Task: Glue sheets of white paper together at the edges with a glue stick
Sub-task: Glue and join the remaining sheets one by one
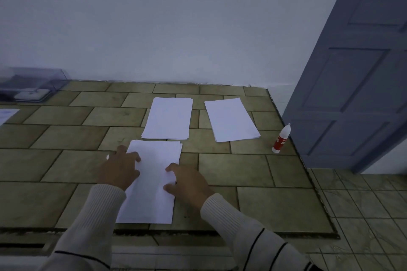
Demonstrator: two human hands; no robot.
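Head view, here we go: our left hand point(123, 167) lays loosely spread fingers on the left edge of the near paper stack point(154, 182), and our right hand point(189, 180) rests relaxed fingers on its right edge, neither gripping. The glue bottle point(280, 138) stands well apart at the counter point(66, 160) rim, by the door. The risk we see: uneven pressure fans the sheets, and the edges glue crooked

The surface point(275, 171) was matt, mottled olive tile with dark grout. The near stack point(152, 182), far stack point(167, 119) and right stack point(231, 119) were smooth matt white paper. By the right edge, the glue bottle point(280, 139) was smooth red-and-white plastic. At the far left corner, the box point(44, 79) was clear plastic. The sleeves point(103, 211) were ribbed cream knit.
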